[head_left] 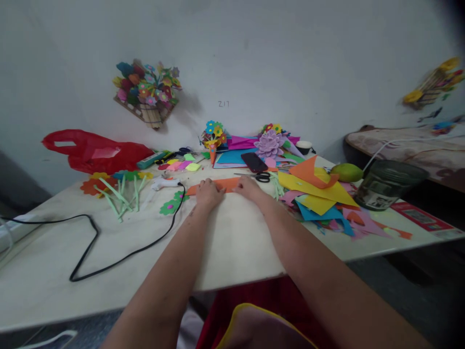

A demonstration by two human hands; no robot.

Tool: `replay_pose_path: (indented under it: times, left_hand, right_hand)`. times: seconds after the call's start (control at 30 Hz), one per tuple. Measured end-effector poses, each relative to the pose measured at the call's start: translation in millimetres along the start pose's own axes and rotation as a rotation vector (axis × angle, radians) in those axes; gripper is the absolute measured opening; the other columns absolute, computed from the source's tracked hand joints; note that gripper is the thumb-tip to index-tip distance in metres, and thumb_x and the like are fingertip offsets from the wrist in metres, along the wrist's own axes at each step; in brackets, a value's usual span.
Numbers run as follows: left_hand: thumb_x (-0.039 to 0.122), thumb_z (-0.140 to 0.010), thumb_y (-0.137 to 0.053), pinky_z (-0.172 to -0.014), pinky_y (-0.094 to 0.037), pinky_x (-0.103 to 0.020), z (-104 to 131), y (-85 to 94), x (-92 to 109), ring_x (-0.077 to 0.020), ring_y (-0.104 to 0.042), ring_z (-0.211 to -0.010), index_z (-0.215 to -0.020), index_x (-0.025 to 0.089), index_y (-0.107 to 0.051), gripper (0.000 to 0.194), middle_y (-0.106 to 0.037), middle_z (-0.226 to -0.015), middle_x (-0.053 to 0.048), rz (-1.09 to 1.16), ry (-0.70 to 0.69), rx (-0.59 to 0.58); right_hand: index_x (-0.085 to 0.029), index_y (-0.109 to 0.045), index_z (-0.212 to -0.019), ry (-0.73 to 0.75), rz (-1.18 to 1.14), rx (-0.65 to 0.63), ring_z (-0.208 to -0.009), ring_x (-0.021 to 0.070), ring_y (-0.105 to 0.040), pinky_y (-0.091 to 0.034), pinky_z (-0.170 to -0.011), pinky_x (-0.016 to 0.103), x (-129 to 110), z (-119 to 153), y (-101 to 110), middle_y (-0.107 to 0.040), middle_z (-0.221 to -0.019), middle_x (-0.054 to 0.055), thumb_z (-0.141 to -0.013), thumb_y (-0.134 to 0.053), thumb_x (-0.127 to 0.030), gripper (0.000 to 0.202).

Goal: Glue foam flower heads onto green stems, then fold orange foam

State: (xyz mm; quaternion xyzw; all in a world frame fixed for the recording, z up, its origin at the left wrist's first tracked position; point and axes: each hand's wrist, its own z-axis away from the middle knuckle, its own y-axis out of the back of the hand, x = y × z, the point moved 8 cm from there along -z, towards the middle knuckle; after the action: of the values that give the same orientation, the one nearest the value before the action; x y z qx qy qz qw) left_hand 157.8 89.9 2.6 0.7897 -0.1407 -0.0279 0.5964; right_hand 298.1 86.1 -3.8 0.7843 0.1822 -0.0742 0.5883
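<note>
An orange strip of craft paper (229, 183) lies crosswise on the table under both hands. My left hand (209, 194) presses on its left part, fingers curled and thumb toward the middle. At the right end, my right hand (249, 188) pinches the paper's edge with closed fingers. Just beyond the right hand lie black-handled scissors (262, 177). A white glue gun (165, 183) with a black cord rests left of the left hand, near green paper flowers (169, 207) with pink centres. The undersides of my fingers are hidden.
Pale green strips (123, 198) and a red plastic bag (98, 152) lie to the left. Coloured paper scraps (319, 194), a dark glass jar (388, 186) and a green fruit (347, 172) crowd the right. A phone (254, 162) lies behind. The black cord (127, 254) crosses the left side.
</note>
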Motion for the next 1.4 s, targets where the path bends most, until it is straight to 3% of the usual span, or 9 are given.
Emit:
replay_pose_path:
  times: [0.17, 0.6, 0.8, 0.97, 1.4]
  left_hand:
    - [0.051, -0.076, -0.041, -0.085, -0.033, -0.038, 0, 0.8, 0, -0.0282, -0.044, -0.103, -0.083, 0.017, -0.063, 0.041, -0.055, -0.105, -0.013, 0.005, 0.008, -0.020]
    - [0.052, -0.073, -0.042, -0.083, -0.035, -0.037, 0, 0.6, -2, -0.0284, -0.046, -0.100, -0.079, 0.018, -0.064, 0.041, -0.056, -0.104, -0.013, 0.020, 0.031, -0.004]
    - [0.052, -0.072, -0.043, -0.084, -0.035, -0.037, 1, 0.8, -3, -0.0279, -0.046, -0.100, -0.077, 0.019, -0.064, 0.040, -0.056, -0.102, -0.012, 0.033, 0.040, -0.005]
    - [0.053, -0.073, -0.042, -0.084, -0.034, -0.037, 1, -0.1, -3, -0.0277, -0.045, -0.102, -0.078, 0.019, -0.064, 0.041, -0.056, -0.105, -0.012, 0.039, 0.054, -0.031]
    - [0.055, -0.071, -0.046, -0.083, -0.036, -0.038, 0, 0.9, -6, -0.0288, -0.047, -0.102, -0.074, 0.019, -0.062, 0.040, -0.057, -0.103, -0.012, 0.107, 0.072, -0.066]
  right_hand:
    - [-0.012, -0.060, -0.055, 0.064, -0.047, 0.007, -0.056, 0.0100, -0.045, -0.032, -0.056, 0.022, 8, -2, 4, -0.056, -0.057, 0.002, -0.071, -0.057, -0.027, 0.022]
    - [-0.012, -0.062, -0.055, 0.022, 0.049, -0.025, -0.056, 0.0102, -0.045, -0.030, -0.055, 0.022, 17, -3, 5, -0.056, -0.057, 0.003, -0.070, -0.059, -0.028, 0.022]
    - [-0.014, -0.063, -0.062, -0.092, 0.102, -0.020, -0.077, 0.0166, -0.052, -0.035, -0.064, 0.023, 20, 0, 10, -0.061, -0.076, 0.007, -0.068, -0.061, -0.037, 0.024]
    - [-0.015, -0.063, -0.066, -0.134, 0.103, -0.030, -0.094, 0.0218, -0.050, -0.037, -0.076, 0.028, 20, 4, 13, -0.059, -0.090, 0.010, -0.068, -0.061, -0.042, 0.026]
    - [-0.014, -0.064, -0.072, -0.237, 0.133, -0.019, -0.104, 0.0295, -0.041, -0.031, -0.087, 0.040, 31, 8, 16, -0.051, -0.108, 0.014, -0.065, -0.062, -0.050, 0.036]
